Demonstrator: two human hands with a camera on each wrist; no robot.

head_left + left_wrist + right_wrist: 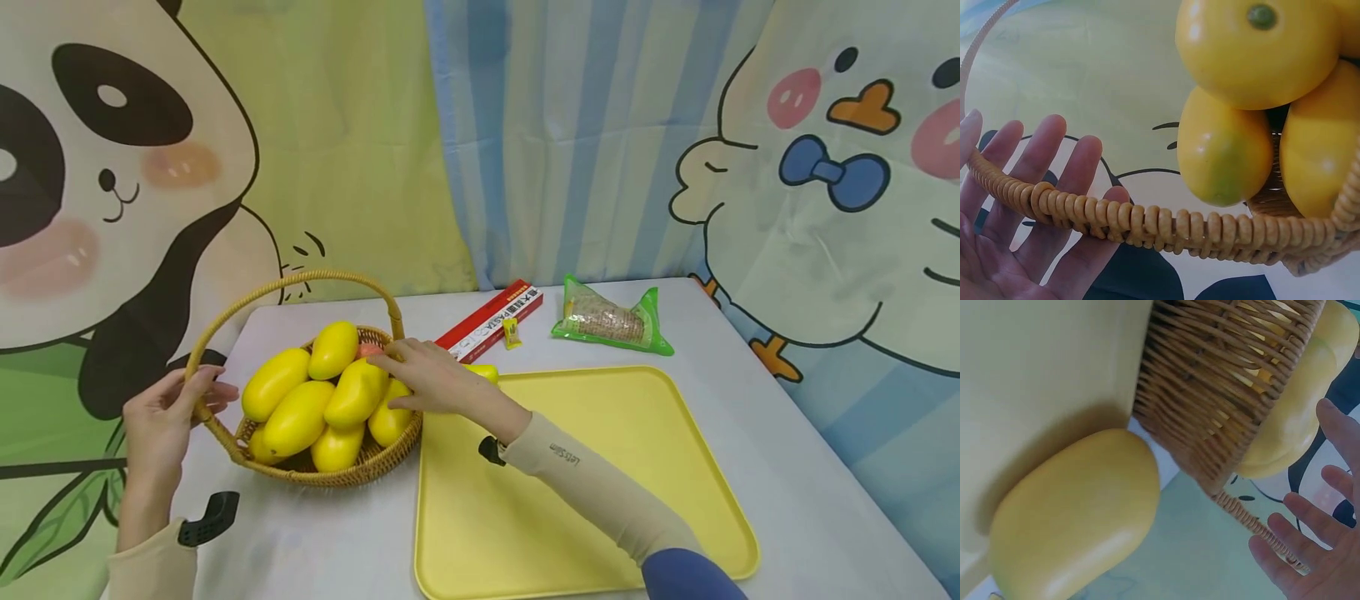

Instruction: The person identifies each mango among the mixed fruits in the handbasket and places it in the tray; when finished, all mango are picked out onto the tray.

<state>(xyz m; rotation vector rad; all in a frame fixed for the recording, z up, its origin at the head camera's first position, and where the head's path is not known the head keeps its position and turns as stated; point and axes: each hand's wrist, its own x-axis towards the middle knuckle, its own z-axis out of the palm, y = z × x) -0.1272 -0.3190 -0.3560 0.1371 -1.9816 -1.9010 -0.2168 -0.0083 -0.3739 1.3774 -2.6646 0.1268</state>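
Observation:
A wicker basket (360,475) with a tall arched handle holds several yellow mangoes (300,417). Part of a reddish round thing (368,350) shows at its back, mostly hidden. My left hand (168,408) holds the handle (1147,225) low on its left side, thumb in front and fingers behind. Over the basket's right side, my right hand (431,375) reaches with spread fingers (1313,515), close above the mangoes and gripping none. Another mango (1079,512) lies at the tray's far left corner, partly covered by my right wrist in the head view.
A yellow tray (585,500) lies right of the basket, under my right forearm. Behind it are a red-and-white pasta box (491,321), a small yellow packet (512,333) and a green-edged clear bag (611,321). Printed curtains (570,142) hang behind the white table.

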